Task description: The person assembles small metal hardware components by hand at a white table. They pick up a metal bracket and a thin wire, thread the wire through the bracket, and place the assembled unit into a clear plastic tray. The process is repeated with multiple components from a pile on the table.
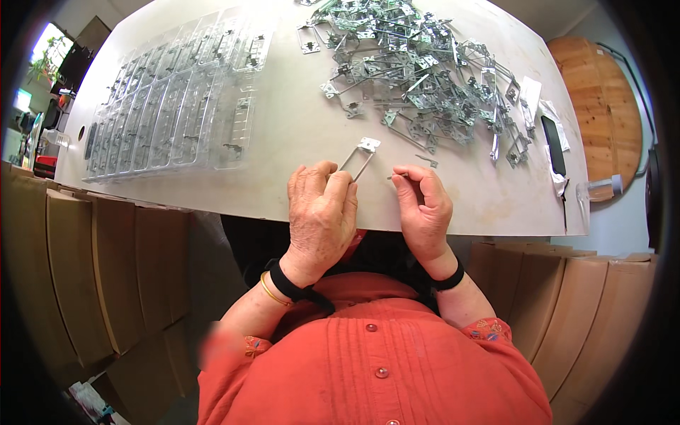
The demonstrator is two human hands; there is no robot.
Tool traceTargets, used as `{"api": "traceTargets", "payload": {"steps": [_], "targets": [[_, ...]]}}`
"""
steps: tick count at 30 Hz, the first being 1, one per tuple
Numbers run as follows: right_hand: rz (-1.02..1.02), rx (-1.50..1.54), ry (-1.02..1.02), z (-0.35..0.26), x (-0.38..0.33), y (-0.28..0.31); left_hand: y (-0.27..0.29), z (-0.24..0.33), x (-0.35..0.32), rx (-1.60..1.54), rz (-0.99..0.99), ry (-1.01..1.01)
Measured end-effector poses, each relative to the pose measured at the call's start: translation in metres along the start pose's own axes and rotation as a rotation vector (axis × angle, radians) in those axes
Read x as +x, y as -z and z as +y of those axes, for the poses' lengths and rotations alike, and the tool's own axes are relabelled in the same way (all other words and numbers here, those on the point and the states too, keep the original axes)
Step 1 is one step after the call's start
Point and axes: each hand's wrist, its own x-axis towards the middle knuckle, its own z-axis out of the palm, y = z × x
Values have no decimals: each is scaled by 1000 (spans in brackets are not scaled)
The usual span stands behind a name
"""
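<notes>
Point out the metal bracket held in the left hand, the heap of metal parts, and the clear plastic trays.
metal bracket [364, 150], head view, on its flat plate end.
heap of metal parts [418, 78], head view, near the pile's middle.
clear plastic trays [170, 106], head view, on the middle tray.

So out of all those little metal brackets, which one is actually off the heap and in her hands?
The single metal bracket pinched in the left hand, near the table's front edge. The rest lie tangled in the pile farther back.

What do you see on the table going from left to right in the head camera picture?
Clear trays → left hand holding a wire hook → right hand pinching a small pin → black phone → clear bottle.
</notes>
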Motion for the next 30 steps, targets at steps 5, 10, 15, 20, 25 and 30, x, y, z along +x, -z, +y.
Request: {"api": "traceTargets", "payload": {"steps": [5, 10, 15, 20, 25, 30], "targets": [[31, 30, -66, -1, -3, 0, 3, 1, 1, 93, 19, -50], [88, 131, -81, 8, -7, -1, 16, 0, -2, 175, -46, -112], [78, 135, -72, 7, -6, 0, 20, -5, -10, 50, -111, -108], [74, 140, -75, 6, -5, -1, 19, -6, -11, -96, -70, -109], [65, 130, -72, 6, -4, -1, 16, -11, -13, -219, -70, -55], [48, 116, -92, 2, -2, -1, 12, -16, -13, -317, -52, -16]]}}
